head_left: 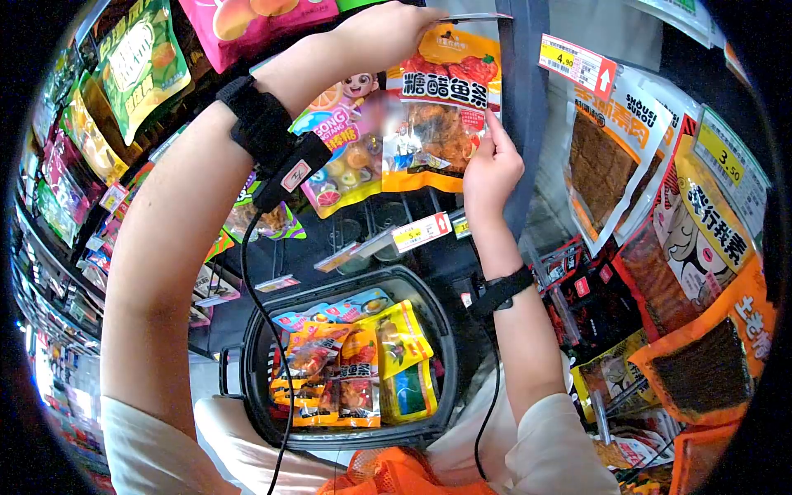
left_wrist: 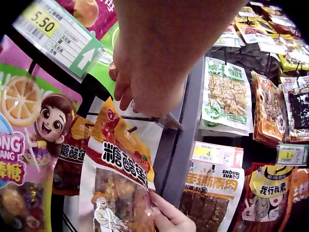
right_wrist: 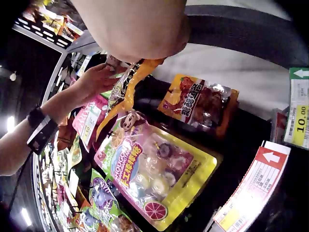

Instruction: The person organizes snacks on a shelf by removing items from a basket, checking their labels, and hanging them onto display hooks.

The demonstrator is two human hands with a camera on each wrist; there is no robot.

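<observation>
An orange-and-yellow snack packet with a clear window hangs upright in front of me. My right hand pinches its right edge, the thumb across the front in the left wrist view. My left hand is above the packet, fingers bent down beside the metal hook. In the head view that hand is at the top edge, close to a thin tag holder seen edge-on; its grip is largely hidden and I cannot tell what it holds. Behind, a matching packet hangs in the right wrist view.
A black basket below holds several snack packets. Left of the held packet hangs a pink-and-yellow candy bag. Price tags jut out beneath. A dark shelf post stands to the right, with brown-snack packets beyond it.
</observation>
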